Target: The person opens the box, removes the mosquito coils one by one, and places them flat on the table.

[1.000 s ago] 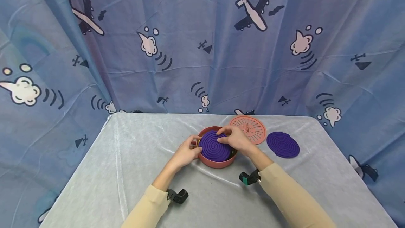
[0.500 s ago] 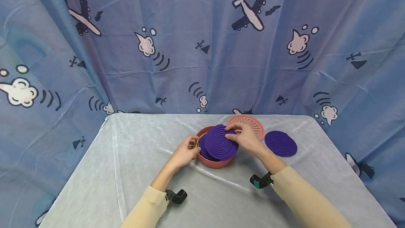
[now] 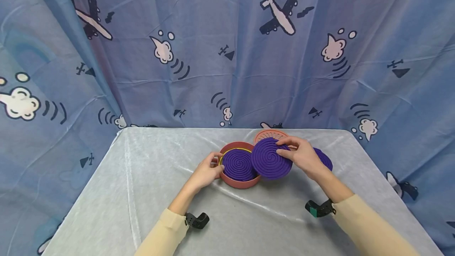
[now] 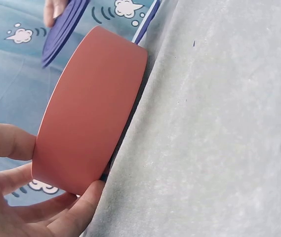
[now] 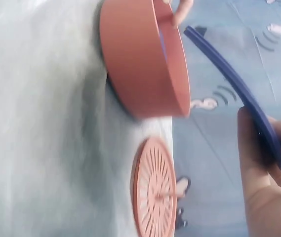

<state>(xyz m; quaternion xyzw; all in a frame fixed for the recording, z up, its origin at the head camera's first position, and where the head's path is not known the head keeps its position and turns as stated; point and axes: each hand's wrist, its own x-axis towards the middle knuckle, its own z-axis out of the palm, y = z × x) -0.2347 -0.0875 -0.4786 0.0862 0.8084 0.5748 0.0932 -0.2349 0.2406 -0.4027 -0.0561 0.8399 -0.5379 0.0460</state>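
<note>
My right hand (image 3: 301, 156) pinches the edge of a purple mosquito coil (image 3: 267, 159), thumb on one face and fingers on the other. This coil is held tilted, overlapping the right side of a round terracotta-red holder (image 3: 240, 184). In the right wrist view the held coil (image 5: 229, 74) shows edge-on, apart from the holder (image 5: 135, 54). Another mosquito coil (image 3: 237, 165) lies inside the holder, with a yellow rim edge around it. At the holder's left side, my left hand (image 3: 207, 169) grips its wall; the left wrist view shows fingers curled round the holder (image 4: 88, 103).
A slotted terracotta lid (image 3: 266, 132) with a small knob lies on the table behind, partly hidden by the held coil. One more purple coil (image 3: 325, 160) lies on the grey tablecloth (image 3: 170, 149) at right, partly behind my right hand. A patterned curtain (image 3: 199, 50) hangs behind.
My right hand has lifted the top coil out of the holder and carried it to the right, uncovering the coil beneath. My left hand stays on the holder.
</note>
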